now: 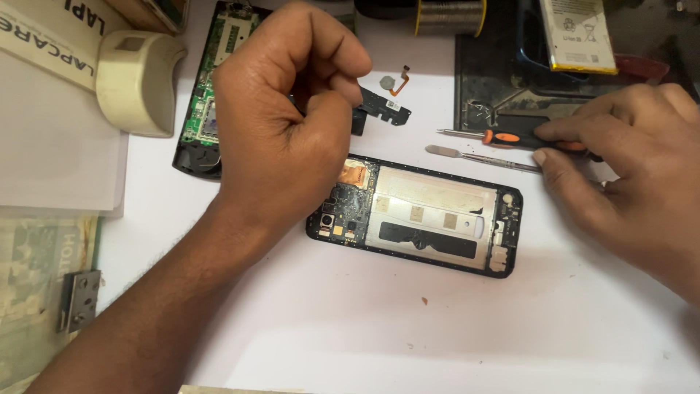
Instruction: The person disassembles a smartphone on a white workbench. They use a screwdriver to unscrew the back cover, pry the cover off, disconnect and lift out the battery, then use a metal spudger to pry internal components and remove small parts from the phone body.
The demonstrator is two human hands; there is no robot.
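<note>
An opened phone frame [430, 219] lies flat on the white work surface [408, 328], its metal midplate and camera end showing. My left hand [284, 124] hovers over the frame's left end with fingers curled into a fist; whether something small is pinched in it I cannot tell. My right hand [627, 160] rests at the right, thumb and forefinger closed on the black handle of an orange and black screwdriver [503, 137]. A thin metal pry tool [474, 156] lies just below the screwdriver.
A second phone body with a green circuit board [208, 109] lies behind my left hand. Small black parts [383, 108], a round part with an orange flex [390, 82], a tape roll [135, 80], a solder spool [448, 16], a battery [576, 33] on a dark mat, a metal hinge [79, 299].
</note>
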